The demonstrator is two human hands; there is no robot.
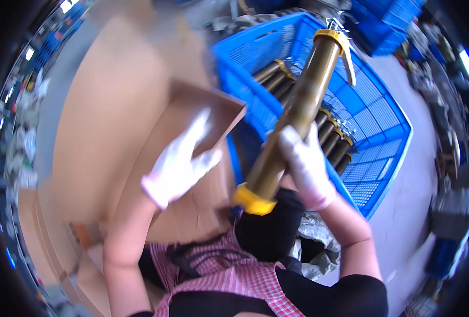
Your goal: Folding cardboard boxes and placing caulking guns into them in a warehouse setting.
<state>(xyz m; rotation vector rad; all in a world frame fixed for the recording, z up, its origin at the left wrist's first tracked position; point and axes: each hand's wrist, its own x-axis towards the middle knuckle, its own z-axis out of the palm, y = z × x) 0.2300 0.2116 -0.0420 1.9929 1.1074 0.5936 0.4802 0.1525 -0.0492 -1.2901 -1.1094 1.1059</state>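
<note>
Caulking gun [292,116] over blue crate [388,127], tubes [332,140] inside

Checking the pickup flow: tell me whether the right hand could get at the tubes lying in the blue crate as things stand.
Probably not right now: the right hand is closed around a long brass-coloured tube, though the blue crate is open-topped and its tubes lie uncovered just beneath.

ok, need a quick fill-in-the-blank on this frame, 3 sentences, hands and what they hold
1. The right hand grips a long brown tube with ____ end caps.
2. The left hand rests on a cardboard ____.
3. More tubes lie in the ____ plastic crate behind the held one.

Missing words: yellow; box; blue
</note>
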